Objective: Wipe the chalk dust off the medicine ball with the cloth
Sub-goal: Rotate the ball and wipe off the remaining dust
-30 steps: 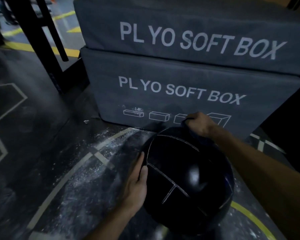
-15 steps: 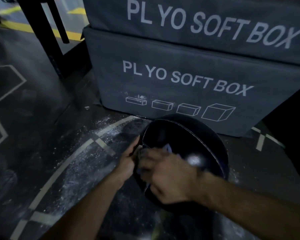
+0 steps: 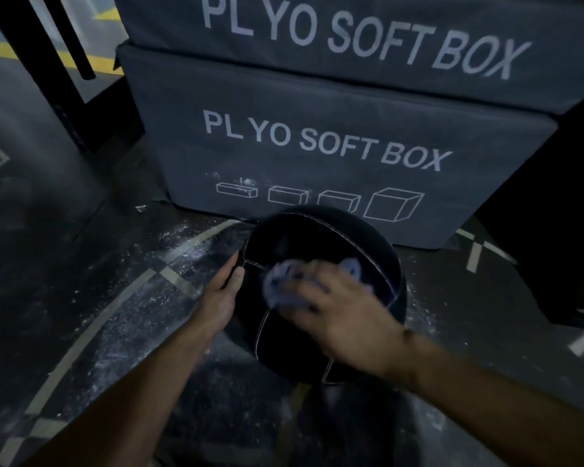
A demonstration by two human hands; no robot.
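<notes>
Two soft boxes, stacked: upper soft box [image 3: 351,38] on lower soft box [image 3: 317,146], grey fabric covers, rectangular, each printed "PL YO SOFT BOX" in pale letters; the lower one also carries four outlined box diagrams. Both stand beyond the hands, just behind the ball.

One floor [image 3: 64,257], dark, rubbery-looking, marked with pale lines; white chalk dust [image 3: 179,244] scattered over it to the left of the left hand, more to the right of the ball.

One dark upright post [image 3: 31,62], far left beyond the hands, with a yellow floor stripe behind it.

One medicine ball [image 3: 321,241], black, round, smooth with a slight sheen, panels outlined by thin pale seams. It sits on the floor between the two hands, close against the lower box.

One cloth [image 3: 284,284], pale bluish, crumpled, soft; it lies on the ball's top face under the right hand, edges showing past the fingers.

Left hand [image 3: 221,294]: fingers straight, flat against the ball's left side.

Right hand [image 3: 338,311]: blurred, fingers curled over the cloth, pressing it to the ball.
</notes>
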